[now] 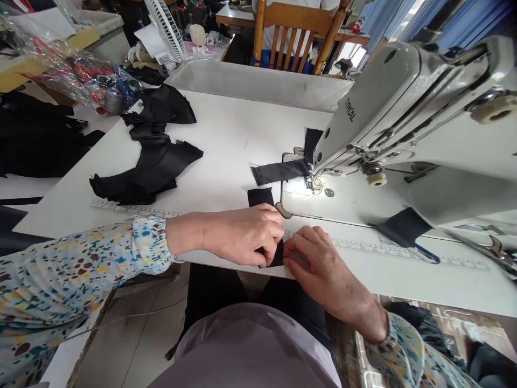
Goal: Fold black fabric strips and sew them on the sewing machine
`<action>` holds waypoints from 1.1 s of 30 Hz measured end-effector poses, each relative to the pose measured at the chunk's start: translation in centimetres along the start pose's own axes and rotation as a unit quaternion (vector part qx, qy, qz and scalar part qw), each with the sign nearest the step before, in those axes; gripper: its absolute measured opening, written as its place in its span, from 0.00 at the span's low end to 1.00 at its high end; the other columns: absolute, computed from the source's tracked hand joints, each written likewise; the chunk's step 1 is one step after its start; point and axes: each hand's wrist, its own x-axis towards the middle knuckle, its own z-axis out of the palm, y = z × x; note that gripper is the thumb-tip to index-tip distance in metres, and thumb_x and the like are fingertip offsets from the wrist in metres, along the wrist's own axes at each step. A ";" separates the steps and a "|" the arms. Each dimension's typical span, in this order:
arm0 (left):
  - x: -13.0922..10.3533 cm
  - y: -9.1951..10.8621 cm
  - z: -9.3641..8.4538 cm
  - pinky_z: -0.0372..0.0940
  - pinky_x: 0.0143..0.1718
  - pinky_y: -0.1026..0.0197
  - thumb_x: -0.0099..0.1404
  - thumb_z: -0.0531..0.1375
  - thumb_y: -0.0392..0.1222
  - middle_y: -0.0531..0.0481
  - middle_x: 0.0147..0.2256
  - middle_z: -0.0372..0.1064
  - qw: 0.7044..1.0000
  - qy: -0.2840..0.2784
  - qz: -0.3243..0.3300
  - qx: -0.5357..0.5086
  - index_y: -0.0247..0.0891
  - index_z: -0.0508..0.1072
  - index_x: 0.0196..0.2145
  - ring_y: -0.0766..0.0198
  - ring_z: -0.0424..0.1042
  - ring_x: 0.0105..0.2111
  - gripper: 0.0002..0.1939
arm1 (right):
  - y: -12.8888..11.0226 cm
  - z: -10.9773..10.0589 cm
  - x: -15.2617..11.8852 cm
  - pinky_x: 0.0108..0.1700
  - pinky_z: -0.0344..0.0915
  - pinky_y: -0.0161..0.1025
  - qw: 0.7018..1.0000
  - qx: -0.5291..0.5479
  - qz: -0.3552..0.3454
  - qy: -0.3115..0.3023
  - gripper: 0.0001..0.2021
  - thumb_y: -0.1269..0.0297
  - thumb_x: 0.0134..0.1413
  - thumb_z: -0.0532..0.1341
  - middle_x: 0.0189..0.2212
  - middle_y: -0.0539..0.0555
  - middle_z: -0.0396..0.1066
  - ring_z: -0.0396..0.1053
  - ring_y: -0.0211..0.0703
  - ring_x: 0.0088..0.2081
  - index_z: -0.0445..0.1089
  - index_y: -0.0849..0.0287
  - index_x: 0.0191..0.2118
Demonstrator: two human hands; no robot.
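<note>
Near the front edge of the white table, a strip of black fabric lies under my hands. My left hand rests over it with bent fingers, its fingertips pinching the cloth. My right hand grips the right edge of the same strip between thumb and fingers. Part of the strip is hidden beneath my left hand. Beyond it, another black fabric strip runs to the needle area of the sewing machine, with a further black piece behind.
Black cut pieces lie at the left. A ruler scale runs along the table front. A black square lies at the right beside a blue-handled tool and scissors. A wooden chair stands behind.
</note>
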 end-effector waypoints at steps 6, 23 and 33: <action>-0.1 0.4 0.1 0.61 0.60 0.50 0.68 0.60 0.29 0.52 0.31 0.75 0.999 0.010 0.025 0.019 0.47 0.80 0.28 0.57 0.72 0.40 0.16 | 0.0 -0.3 0.1 0.45 0.63 0.47 1.000 0.014 0.014 -0.015 0.11 0.80 0.56 0.59 0.36 0.51 0.65 0.60 0.47 0.41 0.67 0.55 0.35; 0.8 -0.1 2.3 0.61 0.61 0.45 0.73 0.60 0.34 0.49 0.46 0.79 0.973 0.162 0.038 0.157 0.41 0.80 0.41 0.53 0.71 0.53 0.08 | 2.7 -3.8 -1.5 0.51 0.68 0.49 0.990 0.049 0.045 0.121 0.10 0.69 0.70 0.54 0.45 0.56 0.68 0.67 0.50 0.48 0.70 0.52 0.49; 6.3 -0.9 3.3 0.60 0.61 0.40 0.72 0.60 0.32 0.50 0.46 0.79 0.928 0.264 -0.066 0.253 0.41 0.80 0.39 0.55 0.71 0.50 0.09 | 5.2 -4.0 0.0 0.52 0.68 0.55 0.988 -0.106 -0.044 0.102 0.17 0.72 0.68 0.55 0.49 0.61 0.67 0.63 0.53 0.50 0.70 0.56 0.58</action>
